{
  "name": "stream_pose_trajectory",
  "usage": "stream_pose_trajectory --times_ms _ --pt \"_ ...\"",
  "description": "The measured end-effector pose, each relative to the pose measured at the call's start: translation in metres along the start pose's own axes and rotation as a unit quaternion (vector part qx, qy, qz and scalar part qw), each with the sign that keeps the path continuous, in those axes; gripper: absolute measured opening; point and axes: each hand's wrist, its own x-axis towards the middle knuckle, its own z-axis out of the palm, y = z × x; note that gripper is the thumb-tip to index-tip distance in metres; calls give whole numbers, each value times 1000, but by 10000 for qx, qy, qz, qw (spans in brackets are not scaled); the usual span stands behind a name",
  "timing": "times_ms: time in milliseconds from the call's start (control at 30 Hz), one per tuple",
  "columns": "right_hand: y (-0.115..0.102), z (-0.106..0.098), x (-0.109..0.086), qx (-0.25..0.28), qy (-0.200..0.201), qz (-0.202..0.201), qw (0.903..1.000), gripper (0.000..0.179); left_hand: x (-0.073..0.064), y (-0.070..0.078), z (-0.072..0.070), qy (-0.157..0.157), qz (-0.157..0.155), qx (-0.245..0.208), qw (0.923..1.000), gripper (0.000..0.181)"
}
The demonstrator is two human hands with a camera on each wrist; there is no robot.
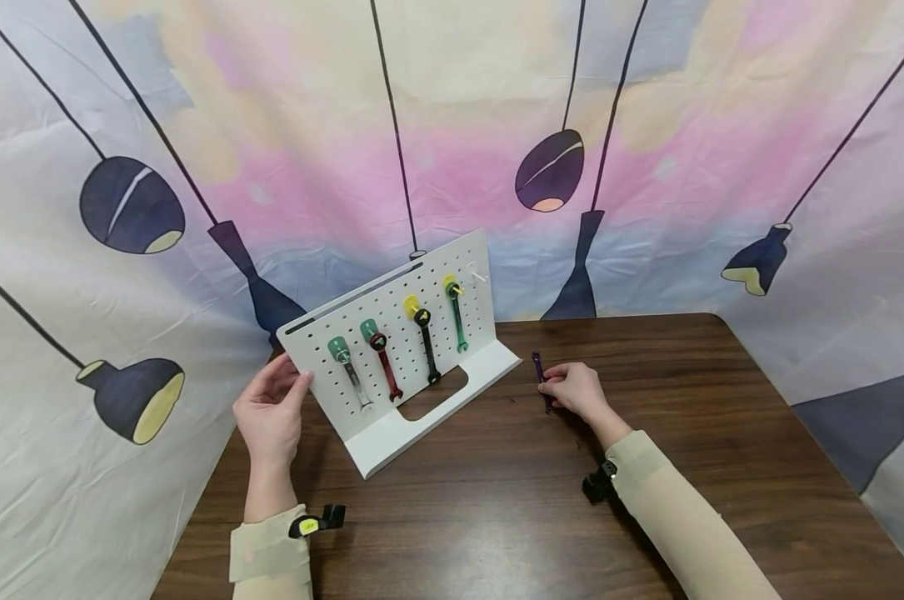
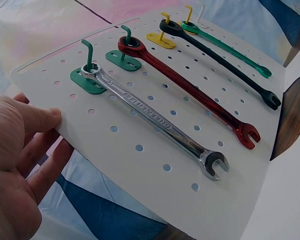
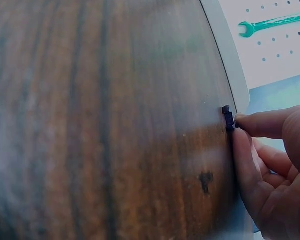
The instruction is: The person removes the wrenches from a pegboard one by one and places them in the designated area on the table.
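Observation:
A white pegboard stand point(image 1: 399, 437) stands angled on the table. My left hand point(image 1: 270, 412) holds its left edge, thumb on the front and fingers behind. On its hooks hang a silver wrench point(image 2: 150, 117), a red wrench point(image 2: 190, 90), a black wrench point(image 1: 427, 346) and a green wrench point(image 1: 458, 319). To the right of the board, my right hand point(image 1: 577, 390) pinches a dark purple wrench point(image 1: 537, 367) between thumb and fingers, close over the tabletop. From the right wrist only a short end of this wrench shows past the fingertips; the fingers cover its middle.
A white hook point(image 1: 480, 275) sits at the board's upper right corner. The dark wooden table point(image 1: 646, 358) reaches right and toward me. Behind it hangs a cloth backdrop point(image 1: 466, 108) printed with lamps. A small dark mark point(image 3: 206, 182) shows on the wood near my right hand.

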Motion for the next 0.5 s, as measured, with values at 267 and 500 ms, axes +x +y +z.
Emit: stream_pose_trajectory --times_ms 267,500 --pt "0 -2 1 300 -134 64 9994 33 0 2 0 4 -3 27 10000 37" --pt "1 -3 2 372 -133 90 9992 33 -1 3 -1 6 -49 76 10000 37"
